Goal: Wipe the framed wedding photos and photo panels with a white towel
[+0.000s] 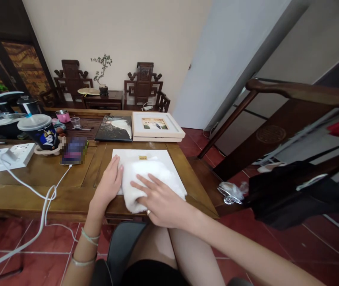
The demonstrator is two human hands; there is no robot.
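Observation:
A folded white towel (136, 186) lies on a flat white board (173, 159) near the table's front edge. My right hand (160, 198) rests on the towel with its fingers spread, pressing it against the board. On the board's left edge lies my left hand (111, 176), its fingers stretched out and touching the board's side. A small gold label (142, 158) shows on the board just beyond the towel. The towel hides most of the board, and its near edge hangs slightly over the table's front.
Behind the board sit a light framed picture (173, 127) and a dark picture panel (109, 127). To the left are a phone (75, 151) on a cable, a lidded cup (44, 137) and a white power strip (20, 155). A wooden chair (235, 147) stands at right.

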